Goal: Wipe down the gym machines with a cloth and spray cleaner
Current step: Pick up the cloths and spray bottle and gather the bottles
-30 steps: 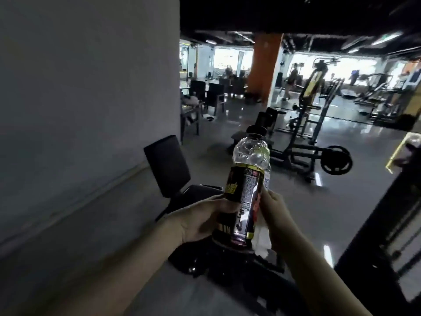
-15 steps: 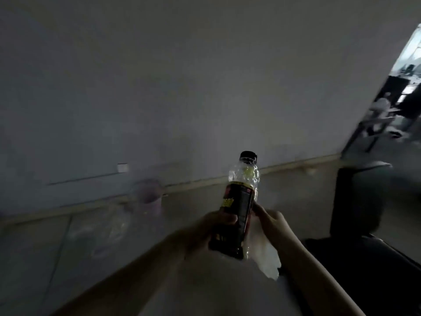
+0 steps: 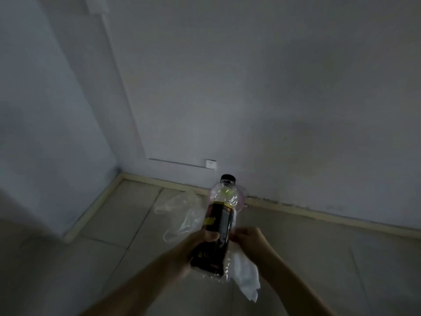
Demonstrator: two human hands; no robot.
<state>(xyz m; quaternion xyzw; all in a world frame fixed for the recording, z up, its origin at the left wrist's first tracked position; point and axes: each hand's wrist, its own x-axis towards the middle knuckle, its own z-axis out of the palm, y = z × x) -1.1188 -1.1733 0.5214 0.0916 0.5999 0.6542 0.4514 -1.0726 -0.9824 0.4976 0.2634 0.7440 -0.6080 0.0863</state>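
Observation:
A clear plastic bottle (image 3: 219,221) with a black-and-yellow label and a black cap stands upright in front of me. My left hand (image 3: 197,244) grips its lower body from the left. A white cloth (image 3: 245,275) hangs down on the bottle's right side, and my right hand (image 3: 248,236) holds it with curled fingers, close against the bottle. No gym machine is in view.
I face a room corner of grey walls (image 3: 273,87) with a pale skirting board (image 3: 319,214). A clear plastic bag (image 3: 182,207) lies on the tiled floor (image 3: 102,258) near the wall, behind the bottle. A white wall socket (image 3: 211,164) sits low.
My view has swung left from the gym hall and black seat to the bare wall corner. Both hands keep the bottle and cloth in the same hold.

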